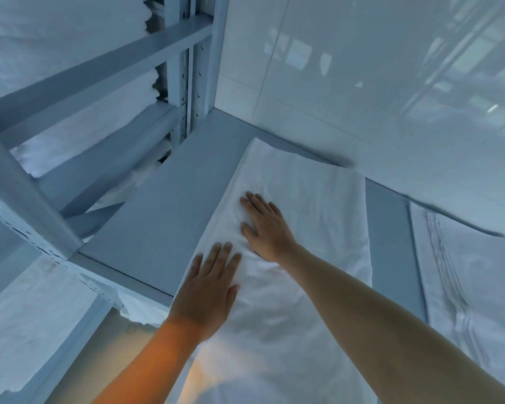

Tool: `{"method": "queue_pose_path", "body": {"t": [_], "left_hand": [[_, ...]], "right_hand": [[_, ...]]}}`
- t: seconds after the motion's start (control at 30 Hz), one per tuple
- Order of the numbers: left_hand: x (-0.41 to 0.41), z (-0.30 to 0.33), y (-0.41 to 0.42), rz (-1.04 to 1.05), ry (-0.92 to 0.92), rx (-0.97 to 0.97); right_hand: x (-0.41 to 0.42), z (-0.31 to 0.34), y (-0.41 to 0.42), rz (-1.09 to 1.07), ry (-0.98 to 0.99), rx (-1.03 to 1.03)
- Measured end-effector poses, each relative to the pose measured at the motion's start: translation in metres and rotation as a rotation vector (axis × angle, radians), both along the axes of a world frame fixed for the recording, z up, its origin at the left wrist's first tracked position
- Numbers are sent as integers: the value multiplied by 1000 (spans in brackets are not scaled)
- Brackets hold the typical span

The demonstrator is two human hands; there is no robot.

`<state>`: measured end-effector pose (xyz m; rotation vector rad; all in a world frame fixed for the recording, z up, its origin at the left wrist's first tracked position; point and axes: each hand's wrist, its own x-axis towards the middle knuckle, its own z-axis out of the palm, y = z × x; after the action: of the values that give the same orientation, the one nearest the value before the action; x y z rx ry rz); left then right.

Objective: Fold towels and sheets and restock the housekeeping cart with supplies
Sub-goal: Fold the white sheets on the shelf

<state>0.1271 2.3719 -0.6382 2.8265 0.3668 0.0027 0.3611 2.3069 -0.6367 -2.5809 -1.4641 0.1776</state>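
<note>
A white folded sheet (309, 185) lies lengthwise on a grey shelf surface (164, 211), running from the near edge toward the wall. My left hand (207, 287) rests flat on its near left part, fingers spread. My right hand (264, 225) presses flat on the cloth just beyond it, palm down, fingers apart and pointing up-left. Neither hand grips the fabric.
Another white linen with stitched stripes (464, 287) lies on the shelf to the right. A grey metal rack (184, 91) stands at the left, with stacks of white linen (70, 36) on its levels. A glossy white wall (376, 83) closes the back.
</note>
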Motion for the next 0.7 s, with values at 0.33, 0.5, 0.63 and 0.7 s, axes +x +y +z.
{"method": "queue_pose_path", "body": {"t": [0.33, 0.5, 0.63, 0.7], "left_hand": [[4, 11, -12, 54, -20, -26], [49, 25, -10, 60, 28, 59], [101, 20, 6, -149, 44, 121], [117, 14, 14, -193, 72, 127]], "right_hand": [[60, 15, -167, -439, -98, -36], [60, 10, -176, -449, -95, -36], [59, 11, -178, -466, -60, -31], [60, 9, -178, -469, -55, -28]]}}
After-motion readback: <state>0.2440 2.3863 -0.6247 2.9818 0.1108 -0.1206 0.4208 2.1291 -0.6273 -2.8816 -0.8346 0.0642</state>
